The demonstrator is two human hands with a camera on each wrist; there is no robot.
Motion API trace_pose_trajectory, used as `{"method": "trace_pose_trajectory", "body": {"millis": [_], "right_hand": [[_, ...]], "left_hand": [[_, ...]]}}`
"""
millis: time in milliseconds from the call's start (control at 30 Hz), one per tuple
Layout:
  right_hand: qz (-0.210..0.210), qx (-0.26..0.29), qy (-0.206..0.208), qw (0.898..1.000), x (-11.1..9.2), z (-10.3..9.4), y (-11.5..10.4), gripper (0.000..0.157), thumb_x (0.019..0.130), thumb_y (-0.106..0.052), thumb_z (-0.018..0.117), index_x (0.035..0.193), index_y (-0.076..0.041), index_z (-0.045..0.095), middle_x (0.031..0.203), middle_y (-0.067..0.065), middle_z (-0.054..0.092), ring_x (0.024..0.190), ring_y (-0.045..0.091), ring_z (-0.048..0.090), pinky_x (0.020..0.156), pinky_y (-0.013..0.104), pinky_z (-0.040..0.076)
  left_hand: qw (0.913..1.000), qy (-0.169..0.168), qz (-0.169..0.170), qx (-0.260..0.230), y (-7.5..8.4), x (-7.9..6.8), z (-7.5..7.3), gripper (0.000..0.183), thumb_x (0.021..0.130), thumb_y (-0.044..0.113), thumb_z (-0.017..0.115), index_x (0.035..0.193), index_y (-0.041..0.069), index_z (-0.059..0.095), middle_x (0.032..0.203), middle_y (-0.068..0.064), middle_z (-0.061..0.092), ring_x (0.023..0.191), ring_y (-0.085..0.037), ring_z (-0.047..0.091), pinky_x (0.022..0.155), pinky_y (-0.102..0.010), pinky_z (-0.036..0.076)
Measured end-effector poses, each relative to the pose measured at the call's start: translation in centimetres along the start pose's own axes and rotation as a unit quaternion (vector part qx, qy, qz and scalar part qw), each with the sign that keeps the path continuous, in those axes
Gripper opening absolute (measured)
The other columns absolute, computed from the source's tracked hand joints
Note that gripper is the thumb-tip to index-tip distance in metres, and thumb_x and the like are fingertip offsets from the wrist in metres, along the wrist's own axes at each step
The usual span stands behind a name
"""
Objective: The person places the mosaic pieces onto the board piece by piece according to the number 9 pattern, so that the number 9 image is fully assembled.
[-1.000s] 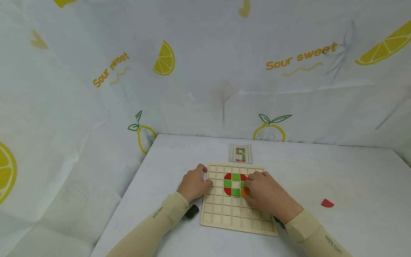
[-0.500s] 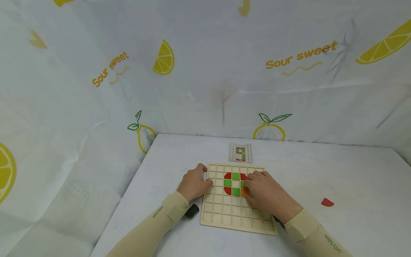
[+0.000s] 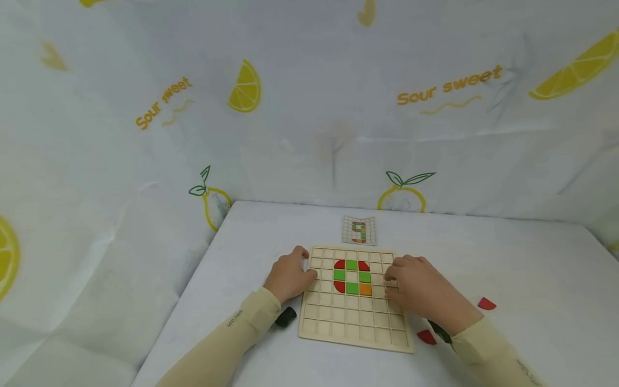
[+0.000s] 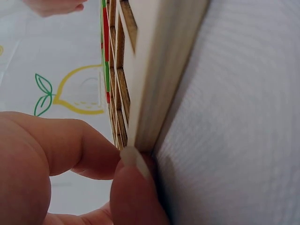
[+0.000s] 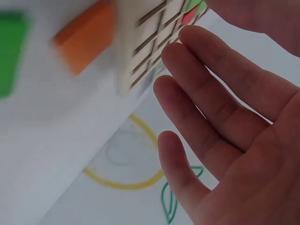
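Observation:
The wooden grid board lies on the table with red, green and orange tiles forming a ring in its upper middle. At the lower right of that ring is an orange square tile. My left hand grips the board's left edge between thumb and fingers; in the left wrist view the thumb touches the edge. Over the board's right edge is my right hand, holding nothing. In the right wrist view its fingers are loosely extended, apart from the tiles.
A printed pattern card lies behind the board. Two red quarter-round tiles are on the table to the right. Beside the board in the right wrist view are a loose orange tile and a green tile.
My right hand has let go of the orange tile in the grid and moved right to the board's edge. A second red tile has come into view. The left hand stays put.

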State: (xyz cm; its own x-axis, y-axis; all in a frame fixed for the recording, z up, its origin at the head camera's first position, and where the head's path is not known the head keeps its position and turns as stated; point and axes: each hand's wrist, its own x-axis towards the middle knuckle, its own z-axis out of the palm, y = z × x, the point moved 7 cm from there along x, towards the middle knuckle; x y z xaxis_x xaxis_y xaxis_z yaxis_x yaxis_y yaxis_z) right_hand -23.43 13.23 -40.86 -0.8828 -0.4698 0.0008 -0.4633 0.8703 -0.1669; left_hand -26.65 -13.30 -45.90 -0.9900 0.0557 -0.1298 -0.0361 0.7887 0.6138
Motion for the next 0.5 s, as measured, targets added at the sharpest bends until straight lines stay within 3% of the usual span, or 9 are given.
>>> {"method": "trace_pose_trajectory", "body": {"millis": [233, 500], "right_hand": [[0.022, -0.015, -0.004, 1.0, -2.8, -0.1, 3.8, 0.012, 0.089, -0.027, 0.087, 0.096, -0.019, 0.082, 0.096, -0.007, 0.072, 0.095, 0.02, 0.066, 0.097, 0.056, 0.055], [0.065, -0.002, -0.029, 0.997, -5.7, 0.4, 6.4, 0.022, 0.086, -0.036, 0.089, 0.097, -0.018, 0.081, 0.093, -0.009, 0.069, 0.094, 0.018, 0.065, 0.097, 0.056, 0.054]], "left_hand": [[1.0, 0.002, -0.006, 0.002, -0.3, 0.3, 0.0, 0.047, 0.095, 0.027, 0.069, 0.137, 0.009, 0.06, 0.067, -0.001, 0.054, 0.059, -0.017, 0.049, 0.057, -0.033, 0.04], [0.9999, 0.001, -0.012, 0.009, -0.2, 0.3, 0.3, 0.047, 0.096, 0.028, 0.069, 0.138, 0.01, 0.06, 0.069, -0.001, 0.056, 0.061, -0.017, 0.051, 0.058, -0.032, 0.04]]}}
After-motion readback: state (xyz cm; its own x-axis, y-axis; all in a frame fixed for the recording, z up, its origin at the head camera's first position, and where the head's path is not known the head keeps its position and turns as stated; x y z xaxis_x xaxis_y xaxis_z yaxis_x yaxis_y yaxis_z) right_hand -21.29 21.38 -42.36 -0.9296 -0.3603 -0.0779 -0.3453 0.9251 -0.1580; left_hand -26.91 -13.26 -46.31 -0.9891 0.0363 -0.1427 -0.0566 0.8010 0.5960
